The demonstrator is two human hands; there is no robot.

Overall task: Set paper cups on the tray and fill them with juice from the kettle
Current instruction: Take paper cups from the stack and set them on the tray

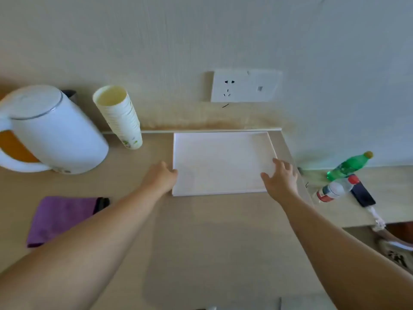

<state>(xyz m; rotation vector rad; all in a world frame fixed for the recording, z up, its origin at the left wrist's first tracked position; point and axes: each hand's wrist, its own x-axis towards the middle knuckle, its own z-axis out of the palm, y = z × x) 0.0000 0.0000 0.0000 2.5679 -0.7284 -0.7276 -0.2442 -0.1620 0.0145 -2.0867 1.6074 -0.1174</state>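
A flat white tray (219,162) lies on the wooden counter against the wall, with nothing on it. My left hand (162,176) touches the tray's left rim with its fingertips. My right hand (281,179) rests with spread fingers on the tray's near right corner. To the left of the tray stands a tall stack of paper cups (118,117), leaning slightly. A white kettle (55,130) with its lid down and an orange panel at its handle sits at the far left. No juice is visible.
A folded purple cloth (60,218) lies at the near left. Right of the counter's edge, on a lower surface, are a green bottle (348,165), a clear bottle with a red cap (335,190) and a dark phone (363,194). A wall socket (243,86) is above the tray.
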